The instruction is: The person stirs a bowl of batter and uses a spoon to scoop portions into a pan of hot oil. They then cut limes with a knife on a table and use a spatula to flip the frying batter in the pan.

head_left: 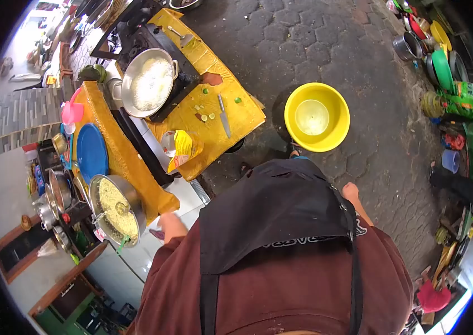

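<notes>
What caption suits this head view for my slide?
Person in apron at a yellow table with wok, knife and oil pouch; yellow basin on the paving.

Bright daylight throughout, strongest toward ten and eleven o'clock, where the ground blows out to near white. Soft, short shadow beneath the yellow basin (317, 116) on the paving, falling toward seven o'clock. Glare on the pan (147, 82) of white contents and on the plastic of the oil pouch (181, 147). Heavy fisheye bending: straight edges of the yellow table (214, 106) curved, everything squeezed and smeared near the rim, hardest at three and nine o'clock. Black vignette ringing the circular view. Sharp at centre, softer outward; dark apron (275, 212) underexposed, little fold detail
</notes>
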Demonstrator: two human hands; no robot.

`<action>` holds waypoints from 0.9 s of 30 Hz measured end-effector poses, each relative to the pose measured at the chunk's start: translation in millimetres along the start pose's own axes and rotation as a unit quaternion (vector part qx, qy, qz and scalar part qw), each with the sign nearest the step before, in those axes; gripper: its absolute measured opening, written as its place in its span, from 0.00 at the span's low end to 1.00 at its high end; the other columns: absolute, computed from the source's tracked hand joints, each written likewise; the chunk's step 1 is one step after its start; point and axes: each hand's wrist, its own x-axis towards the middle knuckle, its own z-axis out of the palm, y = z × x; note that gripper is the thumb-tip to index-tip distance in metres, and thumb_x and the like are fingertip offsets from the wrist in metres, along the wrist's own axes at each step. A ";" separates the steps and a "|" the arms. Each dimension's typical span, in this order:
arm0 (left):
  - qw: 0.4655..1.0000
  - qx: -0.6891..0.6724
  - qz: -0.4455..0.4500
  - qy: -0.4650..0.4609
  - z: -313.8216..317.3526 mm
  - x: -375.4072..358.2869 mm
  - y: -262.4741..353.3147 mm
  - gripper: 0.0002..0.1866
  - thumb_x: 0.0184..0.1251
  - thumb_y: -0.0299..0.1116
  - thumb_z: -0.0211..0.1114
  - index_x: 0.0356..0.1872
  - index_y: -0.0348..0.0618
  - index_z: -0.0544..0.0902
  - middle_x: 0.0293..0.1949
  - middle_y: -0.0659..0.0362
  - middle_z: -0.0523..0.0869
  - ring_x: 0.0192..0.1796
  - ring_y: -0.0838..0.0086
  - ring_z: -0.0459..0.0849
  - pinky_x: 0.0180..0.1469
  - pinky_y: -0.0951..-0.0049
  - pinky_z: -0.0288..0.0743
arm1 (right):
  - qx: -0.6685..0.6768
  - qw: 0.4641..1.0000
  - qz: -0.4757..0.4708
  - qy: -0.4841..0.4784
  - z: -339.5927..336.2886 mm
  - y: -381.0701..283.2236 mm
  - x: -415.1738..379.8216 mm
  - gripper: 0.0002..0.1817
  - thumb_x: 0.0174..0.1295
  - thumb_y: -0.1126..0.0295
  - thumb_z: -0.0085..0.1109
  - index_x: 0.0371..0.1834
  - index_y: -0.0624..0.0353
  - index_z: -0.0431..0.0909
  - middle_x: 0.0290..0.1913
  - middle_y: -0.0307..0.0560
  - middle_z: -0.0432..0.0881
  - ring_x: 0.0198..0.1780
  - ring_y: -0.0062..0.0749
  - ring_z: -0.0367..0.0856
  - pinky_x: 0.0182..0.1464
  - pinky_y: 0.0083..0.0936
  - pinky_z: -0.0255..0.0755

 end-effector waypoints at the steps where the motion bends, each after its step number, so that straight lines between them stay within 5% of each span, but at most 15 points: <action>1: 0.999 0.019 -0.011 -0.043 18.4 -22.4 -15.8 0.19 0.61 0.46 0.50 0.45 0.43 0.69 0.41 0.55 0.73 0.36 0.63 0.71 0.37 0.61 0.68 | -0.001 1.000 -0.007 -0.004 -16.5 2.2 16.5 0.09 0.51 0.71 0.47 0.30 0.62 0.77 0.31 0.59 0.79 0.36 0.50 0.79 0.39 0.39 0.73; 5: 0.962 0.139 -0.037 -0.233 102.0 -133.7 -67.6 0.19 0.60 0.45 0.53 0.46 0.44 0.69 0.42 0.59 0.71 0.35 0.67 0.69 0.36 0.65 0.68 | 0.093 0.989 0.070 -0.087 -91.3 -2.1 104.3 0.03 0.46 0.73 0.52 0.21 0.59 0.75 0.19 0.53 0.78 0.20 0.42 0.79 0.25 0.34 0.72; 6: 0.885 0.180 -0.013 -0.429 101.6 -160.8 -69.1 0.24 0.59 0.52 0.51 0.54 0.53 0.67 0.43 0.61 0.66 0.45 0.67 0.67 0.44 0.56 0.68 | 0.110 0.992 0.035 -0.053 -101.9 2.0 133.2 0.02 0.43 0.75 0.54 0.21 0.60 0.74 0.17 0.49 0.76 0.16 0.36 0.76 0.19 0.30 0.69; 9: 0.868 0.258 0.022 -0.423 148.1 -189.2 -84.2 0.23 0.59 0.54 0.51 0.49 0.51 0.70 0.41 0.64 0.70 0.42 0.72 0.69 0.42 0.61 0.67 | 0.093 0.992 -0.073 0.039 -138.0 -3.6 193.3 0.05 0.41 0.74 0.57 0.19 0.60 0.71 0.13 0.44 0.73 0.11 0.29 0.71 0.14 0.27 0.67; 13: 0.840 0.312 0.123 -0.427 157.5 -213.7 -86.7 0.17 0.60 0.49 0.52 0.44 0.51 0.72 0.33 0.66 0.71 0.34 0.79 0.70 0.34 0.68 0.65 | 0.075 0.991 -0.103 0.046 -218.0 -78.3 190.5 0.09 0.43 0.70 0.60 0.18 0.60 0.70 0.13 0.41 0.72 0.12 0.26 0.71 0.14 0.25 0.67; 14: 0.852 0.300 0.123 -0.410 160.9 -199.6 -97.1 0.15 0.60 0.49 0.52 0.40 0.51 0.72 0.29 0.68 0.71 0.28 0.82 0.70 0.30 0.71 0.65 | 0.099 0.993 -0.058 0.004 -241.5 -107.6 177.3 0.11 0.43 0.66 0.61 0.19 0.61 0.71 0.17 0.45 0.74 0.19 0.32 0.74 0.24 0.29 0.68; 16: 0.872 0.283 0.063 -0.394 158.6 -176.2 -116.1 0.14 0.61 0.48 0.51 0.38 0.51 0.72 0.27 0.67 0.71 0.26 0.82 0.69 0.28 0.73 0.65 | 0.109 0.993 -0.021 -0.034 -264.1 -136.9 186.5 0.14 0.44 0.62 0.62 0.20 0.62 0.73 0.20 0.48 0.77 0.27 0.38 0.78 0.33 0.33 0.70; 22: 0.905 0.277 -0.144 -0.289 155.3 -158.7 -186.6 0.12 0.64 0.45 0.47 0.35 0.51 0.73 0.20 0.65 0.73 0.17 0.78 0.67 0.21 0.71 0.65 | 0.090 0.965 -0.235 0.075 -373.7 -274.2 216.6 0.15 0.54 0.61 0.53 0.22 0.64 0.73 0.20 0.50 0.74 0.24 0.36 0.71 0.31 0.30 0.65; 27: 0.891 0.325 -0.170 -0.267 231.7 -208.6 -201.0 0.15 0.64 0.46 0.46 0.32 0.46 0.74 0.16 0.62 0.72 0.14 0.75 0.66 0.18 0.68 0.63 | 0.026 0.903 -0.412 0.117 -421.2 -456.8 269.2 0.12 0.57 0.66 0.49 0.24 0.65 0.74 0.28 0.54 0.76 0.32 0.43 0.74 0.37 0.33 0.66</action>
